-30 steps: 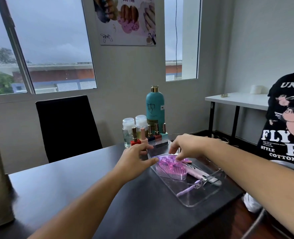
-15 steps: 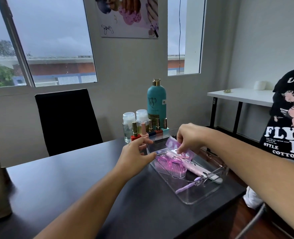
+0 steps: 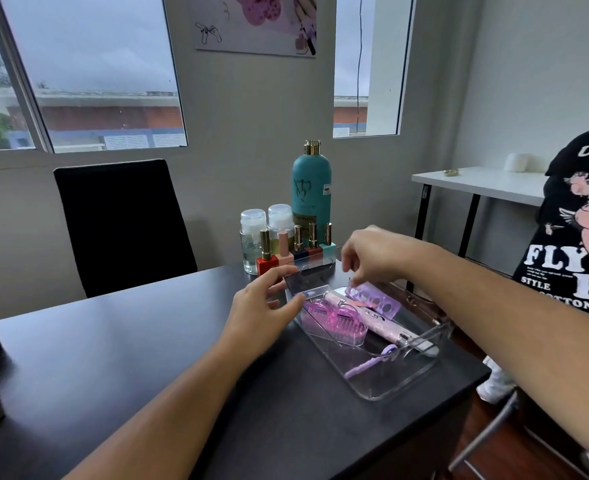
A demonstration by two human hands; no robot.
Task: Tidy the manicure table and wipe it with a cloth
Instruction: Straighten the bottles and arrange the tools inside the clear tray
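Observation:
A clear plastic tray (image 3: 395,386) sits on the right part of the black table (image 3: 120,358). Inside lie a pink brush (image 3: 334,323), a pale pink nail drill (image 3: 381,323), a purple stick tool (image 3: 365,367) and a purple toe separator (image 3: 378,301). My right hand (image 3: 372,254) hovers over the tray's far end and pinches the near corner of the toe separator with its fingertips. My left hand (image 3: 262,306) rests against the tray's left far corner, with fingers loosely curved at the rim.
Behind the tray stand a teal bottle (image 3: 311,192), two clear pump bottles (image 3: 253,237) and a row of nail polish bottles (image 3: 295,249). A black chair (image 3: 120,223) faces the far edge. A person in a black printed shirt (image 3: 577,237) sits at the right. A white side table (image 3: 480,183) stands behind.
My right hand lifted the purple toe separator, carried it rightward and set it flat beside the nail drill. My left hand stayed at the tray's corner.

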